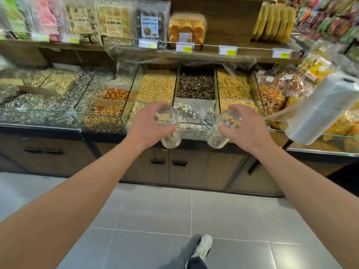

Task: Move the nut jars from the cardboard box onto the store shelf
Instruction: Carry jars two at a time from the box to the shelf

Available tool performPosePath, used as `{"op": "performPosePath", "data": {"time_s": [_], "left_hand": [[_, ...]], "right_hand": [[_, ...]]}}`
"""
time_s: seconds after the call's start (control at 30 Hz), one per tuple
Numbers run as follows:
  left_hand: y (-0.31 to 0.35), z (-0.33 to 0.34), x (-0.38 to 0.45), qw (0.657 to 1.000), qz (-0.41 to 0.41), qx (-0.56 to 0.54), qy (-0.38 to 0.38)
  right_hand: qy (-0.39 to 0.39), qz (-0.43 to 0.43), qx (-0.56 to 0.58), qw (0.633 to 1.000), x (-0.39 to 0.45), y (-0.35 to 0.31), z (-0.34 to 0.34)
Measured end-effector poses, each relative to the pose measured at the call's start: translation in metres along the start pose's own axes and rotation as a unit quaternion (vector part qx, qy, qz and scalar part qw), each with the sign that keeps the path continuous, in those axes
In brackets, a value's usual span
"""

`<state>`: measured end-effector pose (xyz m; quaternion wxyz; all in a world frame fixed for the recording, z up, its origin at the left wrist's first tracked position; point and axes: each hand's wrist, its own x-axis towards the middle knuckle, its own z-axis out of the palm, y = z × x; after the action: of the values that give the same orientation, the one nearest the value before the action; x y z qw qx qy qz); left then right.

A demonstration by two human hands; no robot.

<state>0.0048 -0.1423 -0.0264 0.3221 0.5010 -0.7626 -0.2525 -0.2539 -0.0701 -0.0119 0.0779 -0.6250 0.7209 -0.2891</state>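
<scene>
A clear plastic nut jar (168,126) gripped in my left hand (147,125), tipped forward, pale nuts inside, a second clear jar (223,127) gripped in my right hand (245,126), tilted likewise, both raised before the store shelf (213,47), lids perhaps facing away, blurred.

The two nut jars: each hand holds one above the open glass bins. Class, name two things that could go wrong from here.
1. The left hand and the right hand each hold a tilted clear jar, the left jar and the right jar; a slip could drop one into the open glass bins below.
2. With both hands full, neither can steady packets on the upper shelf, and the hanging plastic bags crowd the right side.
</scene>
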Motion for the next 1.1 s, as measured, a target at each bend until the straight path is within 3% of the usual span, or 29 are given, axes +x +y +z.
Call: {"op": "performPosePath", "data": {"time_s": [0.63,1.1], "left_hand": [[0.011,0.087,0.282,0.997,-0.049,0.006,0.05],[-0.017,0.127,0.511,0.998,-0.031,-0.059,-0.017]], "right_hand": [[-0.017,-0.01,0.029,0.999,0.283,0.094,0.0],[0.048,0.032,0.019,0.998,0.506,0.133,0.013]]}}
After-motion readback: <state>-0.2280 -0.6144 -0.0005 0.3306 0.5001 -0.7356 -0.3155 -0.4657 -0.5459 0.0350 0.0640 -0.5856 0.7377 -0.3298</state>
